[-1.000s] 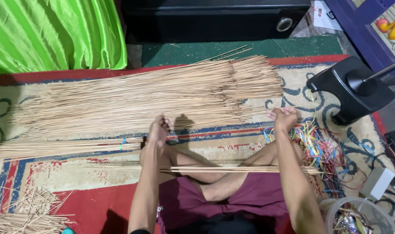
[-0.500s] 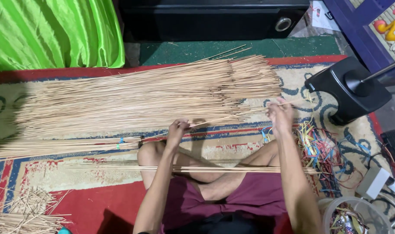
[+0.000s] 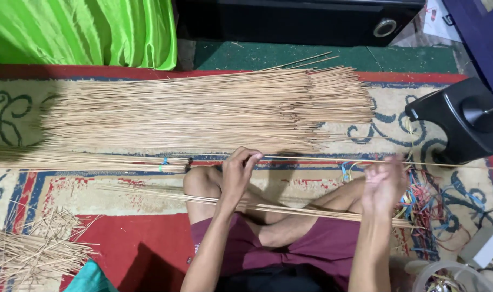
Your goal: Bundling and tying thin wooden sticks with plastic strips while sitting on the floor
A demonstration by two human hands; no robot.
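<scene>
One thin stick pinched in left hand, just below the big stick pile; right hand blurred, grip unclear. Best keep it level, clear of the pile.

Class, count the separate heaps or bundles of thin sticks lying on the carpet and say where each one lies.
4: big pile ahead, tied bundle at left, few sticks across the lap, loose scraps bottom left. More may lie outside the frame.

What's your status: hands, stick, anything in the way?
Left hand pinching a thin stick held level above the knees. Right hand blurred at the same stick, grip unclear. Big stick pile just beyond; small bundle lies across the lap.
</scene>
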